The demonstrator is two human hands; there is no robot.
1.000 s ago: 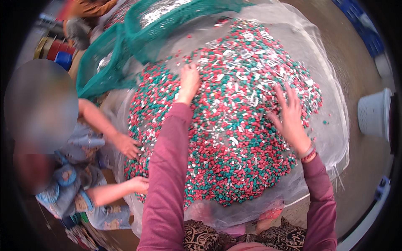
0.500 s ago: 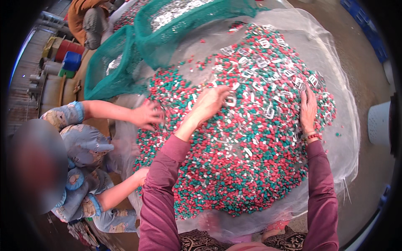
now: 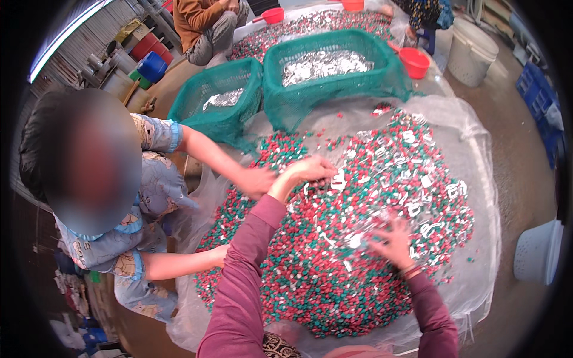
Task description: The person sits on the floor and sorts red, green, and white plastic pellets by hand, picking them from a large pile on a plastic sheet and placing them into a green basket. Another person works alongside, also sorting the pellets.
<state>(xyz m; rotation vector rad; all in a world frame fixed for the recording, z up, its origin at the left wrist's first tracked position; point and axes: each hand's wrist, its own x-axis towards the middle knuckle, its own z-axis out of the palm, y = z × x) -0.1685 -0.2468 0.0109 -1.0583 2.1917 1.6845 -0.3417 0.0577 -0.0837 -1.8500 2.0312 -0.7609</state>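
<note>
A broad pile of small red, green and white pebble-like pieces (image 3: 334, 274) lies on a white mesh sheet (image 3: 477, 149), with shiny silver slotted pieces (image 3: 413, 207) scattered through it. Over the pile's upper left, my left hand (image 3: 309, 169) has its fingers drawn together at a silver slotted piece (image 3: 338, 181). My right hand (image 3: 392, 243) is above the middle right of the pile, its fingers spread and a little blurred, with silver pieces beneath them. A co-worker's hand (image 3: 258, 182) is beside my left wrist, partly behind it.
Two green net-covered baskets (image 3: 334, 80) of silver pieces stand beyond the pile. Red scoops (image 3: 413, 62) are near a second heap. A co-worker in blue patterned clothes (image 3: 161, 179) sits close on my left. A white bucket (image 3: 471, 52) and pale blue perforated basket (image 3: 537, 253) stand to the right.
My view has tilted up, showing more of the baskets and far heap. My right hand has left the pile's right edge and moved inward and nearer. The co-worker's hand has come closer to my left wrist.
</note>
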